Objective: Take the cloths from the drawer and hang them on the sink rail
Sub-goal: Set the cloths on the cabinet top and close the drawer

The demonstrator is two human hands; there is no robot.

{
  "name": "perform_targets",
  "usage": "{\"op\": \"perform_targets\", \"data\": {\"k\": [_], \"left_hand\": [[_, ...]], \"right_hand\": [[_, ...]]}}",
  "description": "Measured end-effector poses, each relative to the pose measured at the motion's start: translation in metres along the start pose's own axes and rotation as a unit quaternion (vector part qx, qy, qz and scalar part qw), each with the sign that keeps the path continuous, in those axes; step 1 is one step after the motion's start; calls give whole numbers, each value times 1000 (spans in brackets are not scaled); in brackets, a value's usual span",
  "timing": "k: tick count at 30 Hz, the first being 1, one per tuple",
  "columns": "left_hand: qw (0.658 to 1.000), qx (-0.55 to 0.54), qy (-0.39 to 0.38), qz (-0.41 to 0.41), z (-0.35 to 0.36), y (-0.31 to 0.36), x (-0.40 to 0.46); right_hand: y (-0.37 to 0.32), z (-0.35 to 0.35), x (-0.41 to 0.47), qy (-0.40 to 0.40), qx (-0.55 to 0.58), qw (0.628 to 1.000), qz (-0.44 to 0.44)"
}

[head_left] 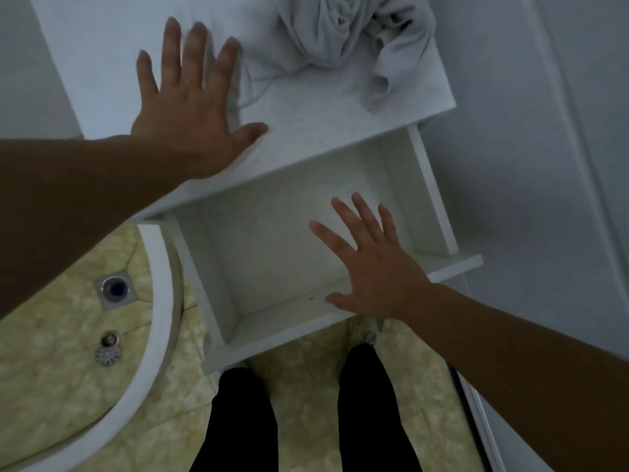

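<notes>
A white drawer (221,332) stands pulled out below the cabinet top, and I see nothing inside it. Pale grey cloths (340,39) lie crumpled in a heap on the white cabinet top (306,131), at the far right. My left hand (190,107) is spread flat with fingers apart over the cabinet top, just left of the cloths. Over the drawer's front right corner my right hand (371,264) is open too, fingers spread, holding nothing. No sink rail is in view.
A curved white rim (160,301) borders a yellowish tiled floor with a metal drain (115,287) at the lower left. My legs in dark trousers (245,420) stand right in front of the drawer. White walls close in on the right.
</notes>
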State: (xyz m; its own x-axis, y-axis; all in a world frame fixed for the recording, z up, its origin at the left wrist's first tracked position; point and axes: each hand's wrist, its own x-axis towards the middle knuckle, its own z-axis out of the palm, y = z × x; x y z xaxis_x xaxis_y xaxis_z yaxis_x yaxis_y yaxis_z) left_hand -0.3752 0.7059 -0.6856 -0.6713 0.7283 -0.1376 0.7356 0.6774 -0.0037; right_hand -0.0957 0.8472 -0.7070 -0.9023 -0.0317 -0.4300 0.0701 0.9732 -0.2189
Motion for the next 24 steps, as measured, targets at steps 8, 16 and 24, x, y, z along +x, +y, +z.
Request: {"op": "perform_targets", "data": {"k": [8, 16, 24], "left_hand": [[1000, -6, -10, 15, 17, 12, -42], [1000, 0, -6, 23, 26, 25, -89], [1000, -2, 13, 12, 30, 36, -115]], "right_hand": [[-25, 14, -9, -46, 11, 998, -32], [-42, 41, -36, -52, -30, 998, -16], [-45, 56, -33, -19, -42, 999, 17]]}}
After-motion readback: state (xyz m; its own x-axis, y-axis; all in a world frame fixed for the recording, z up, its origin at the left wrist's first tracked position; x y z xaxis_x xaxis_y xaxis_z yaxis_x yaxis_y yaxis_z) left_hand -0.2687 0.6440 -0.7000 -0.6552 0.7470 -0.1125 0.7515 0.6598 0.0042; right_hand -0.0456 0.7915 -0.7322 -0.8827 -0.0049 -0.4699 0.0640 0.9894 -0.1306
